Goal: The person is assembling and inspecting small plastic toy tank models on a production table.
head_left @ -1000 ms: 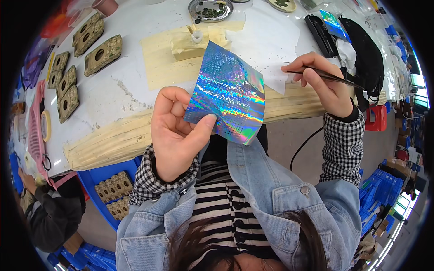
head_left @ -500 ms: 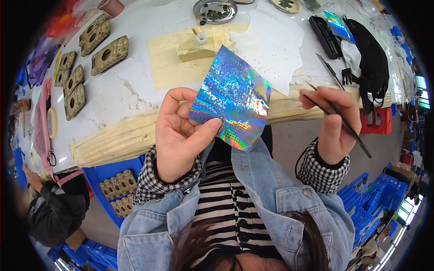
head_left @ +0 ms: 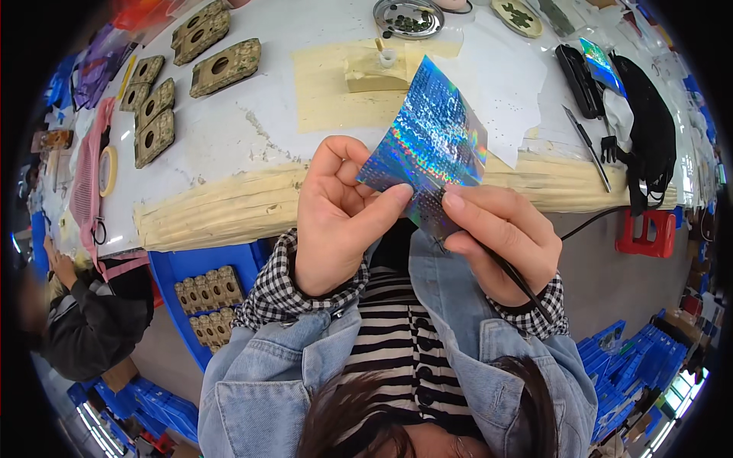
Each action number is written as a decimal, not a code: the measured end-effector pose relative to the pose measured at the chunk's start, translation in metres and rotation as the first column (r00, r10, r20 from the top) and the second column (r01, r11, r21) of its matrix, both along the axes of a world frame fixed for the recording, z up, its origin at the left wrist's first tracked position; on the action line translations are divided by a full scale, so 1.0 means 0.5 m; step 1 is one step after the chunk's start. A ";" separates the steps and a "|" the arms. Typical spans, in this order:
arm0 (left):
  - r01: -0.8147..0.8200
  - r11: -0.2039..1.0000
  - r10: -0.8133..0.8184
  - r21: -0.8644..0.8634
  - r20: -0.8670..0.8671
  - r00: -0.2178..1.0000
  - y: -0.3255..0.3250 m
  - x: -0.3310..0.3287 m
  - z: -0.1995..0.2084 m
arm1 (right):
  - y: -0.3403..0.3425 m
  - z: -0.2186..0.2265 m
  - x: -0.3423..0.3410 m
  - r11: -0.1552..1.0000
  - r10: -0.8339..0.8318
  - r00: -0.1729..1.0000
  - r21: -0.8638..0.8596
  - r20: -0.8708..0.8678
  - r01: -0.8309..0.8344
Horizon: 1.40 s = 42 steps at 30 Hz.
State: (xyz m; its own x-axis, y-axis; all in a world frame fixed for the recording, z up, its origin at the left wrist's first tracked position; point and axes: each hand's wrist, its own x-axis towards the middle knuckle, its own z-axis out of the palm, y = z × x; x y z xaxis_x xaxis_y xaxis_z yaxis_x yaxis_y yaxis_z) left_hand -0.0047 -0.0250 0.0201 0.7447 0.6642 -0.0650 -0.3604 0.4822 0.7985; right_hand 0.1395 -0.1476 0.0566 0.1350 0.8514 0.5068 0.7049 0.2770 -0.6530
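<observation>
My left hand [head_left: 336, 217] pinches the lower left edge of a shiny holographic sticker sheet [head_left: 439, 122] between thumb and fingers. Rows of small marks cover the sheet, which is held tilted above the table's front edge. Black tweezers [head_left: 519, 281] are gripped in my right hand [head_left: 508, 237], their back end sloping down toward my cuff. The fingertips of that hand are at the sheet's lower right part, close to my left thumb. I cannot make out the tweezer tips or whether anything is between them.
Several camouflage-patterned casings [head_left: 227, 67] with round holes lie at the left; more sit in a blue crate [head_left: 174, 269] below. A tape-covered block [head_left: 374, 79], metal dish [head_left: 439, 23] and pen-like tool [head_left: 588, 145] are on the table. A red stool [head_left: 645, 235] stands right; another person's sleeve [head_left: 107, 320] shows left.
My right hand has come leftward and down with the tweezers, from apart on the right to the sheet's lower right part. The view has shifted slightly.
</observation>
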 end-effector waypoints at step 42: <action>-0.031 0.999 0.029 -0.045 -0.036 0.999 0.001 0.003 0.005 | 0.016 -0.005 -0.008 1.000 -0.021 0.999 -0.007 0.027 0.021</action>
